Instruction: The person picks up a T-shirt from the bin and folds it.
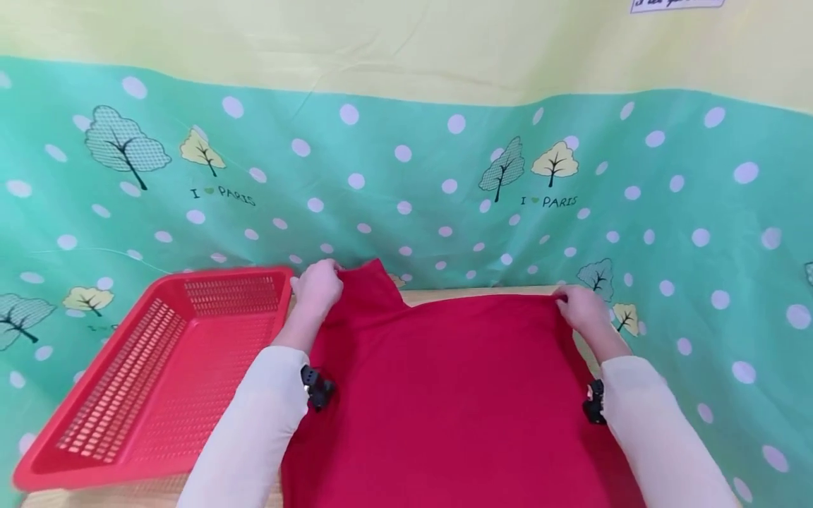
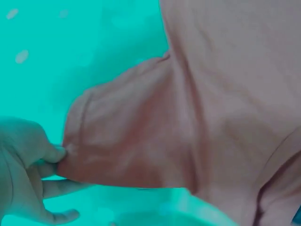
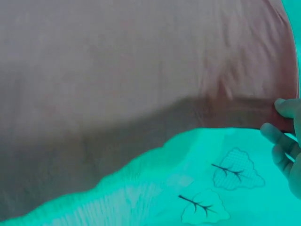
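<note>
Both hands, left hand and right hand, pinch the soft red shirt beside the holey plastic basket; its bottom is cut off.

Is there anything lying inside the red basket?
No, the basket shows only its bare slotted floor and walls in the head view.

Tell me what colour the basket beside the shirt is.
Red: the perforated plastic basket matches the red shirt, seen best in the head view.

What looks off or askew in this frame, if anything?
Nothing damaged or spilled. The red garment lies unevenly: its far left part, pinched by the left hand, juts past the straight edge gripped by the right hand. The red basket sits angled.
</note>
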The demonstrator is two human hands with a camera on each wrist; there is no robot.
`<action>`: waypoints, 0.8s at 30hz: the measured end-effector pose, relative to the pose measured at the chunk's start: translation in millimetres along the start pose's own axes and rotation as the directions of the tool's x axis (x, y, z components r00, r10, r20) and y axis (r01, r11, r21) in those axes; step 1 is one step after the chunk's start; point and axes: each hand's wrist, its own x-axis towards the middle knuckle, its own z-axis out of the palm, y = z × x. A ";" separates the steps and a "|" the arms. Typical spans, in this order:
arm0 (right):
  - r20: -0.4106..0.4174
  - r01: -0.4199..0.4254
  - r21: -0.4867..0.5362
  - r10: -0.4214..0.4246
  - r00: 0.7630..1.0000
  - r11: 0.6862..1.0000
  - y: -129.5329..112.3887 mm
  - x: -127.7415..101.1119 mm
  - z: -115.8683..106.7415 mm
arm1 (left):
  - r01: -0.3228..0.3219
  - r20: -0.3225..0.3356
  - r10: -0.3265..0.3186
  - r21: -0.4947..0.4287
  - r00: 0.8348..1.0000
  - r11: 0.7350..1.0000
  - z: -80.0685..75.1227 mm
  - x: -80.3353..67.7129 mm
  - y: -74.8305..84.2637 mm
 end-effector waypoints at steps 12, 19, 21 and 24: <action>0.115 0.088 0.045 -0.093 0.989 0.995 13.8 -20.6 -15.0 | -0.183 0.052 0.179 0.073 0.982 0.980 -11.0 -62.6 12.7; 0.126 0.176 0.008 -0.176 0.976 0.984 22.1 -34.7 -13.7 | -0.375 0.047 0.372 0.150 0.927 0.915 9.9 -103.9 3.0; 0.127 0.191 0.009 -0.191 0.973 0.982 23.4 -39.0 -14.7 | -0.406 0.101 0.394 0.150 0.913 0.902 15.6 -119.0 0.9; 0.128 0.222 0.015 -0.222 0.967 0.975 24.2 -44.6 -15.8 | -0.442 0.203 0.413 0.128 0.888 0.888 23.0 -139.3 -5.5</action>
